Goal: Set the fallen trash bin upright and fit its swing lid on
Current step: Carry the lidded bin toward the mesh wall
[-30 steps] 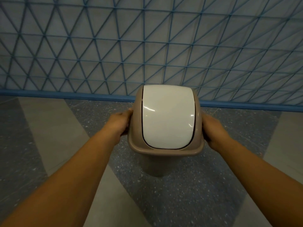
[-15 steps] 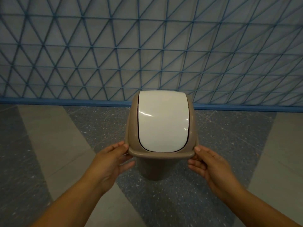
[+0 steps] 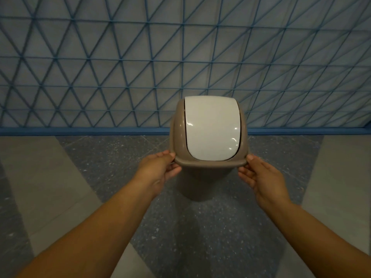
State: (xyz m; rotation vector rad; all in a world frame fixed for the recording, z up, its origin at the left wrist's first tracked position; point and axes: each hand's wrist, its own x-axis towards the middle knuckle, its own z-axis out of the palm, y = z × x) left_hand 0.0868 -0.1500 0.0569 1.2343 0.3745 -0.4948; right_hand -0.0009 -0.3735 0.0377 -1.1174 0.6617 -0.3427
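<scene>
The bin [image 3: 202, 183] stands upright on the dark speckled strip of the floor [image 3: 230, 227], close to the blue baseboard [image 3: 80, 131] of a wall [image 3: 180, 57] covered in a blue triangle grid. Its tan lid [image 3: 208, 162] sits on top, with the white flap [image 3: 212, 127] lying closed in the frame and catching a few glints of light; a thin dark gap runs down the flap's left edge. The left hand [image 3: 158, 169] is at the lid's near left corner, thumb on the rim's top edge and fingers curled below it, pinching the rim. The right hand [image 3: 261, 175] mirrors it at the near right corner, thumb tip touching the rim and the fingers loosely bent underneath; whether those fingers press against the bin's body cannot be told. Both forearms reach in from the bottom corners, bare. Lighter grey floor bands flank the dark strip on either side, and the bin casts a soft shadow toward the camera. The bin's lower body is only partly seen beneath the lid's overhang
</scene>
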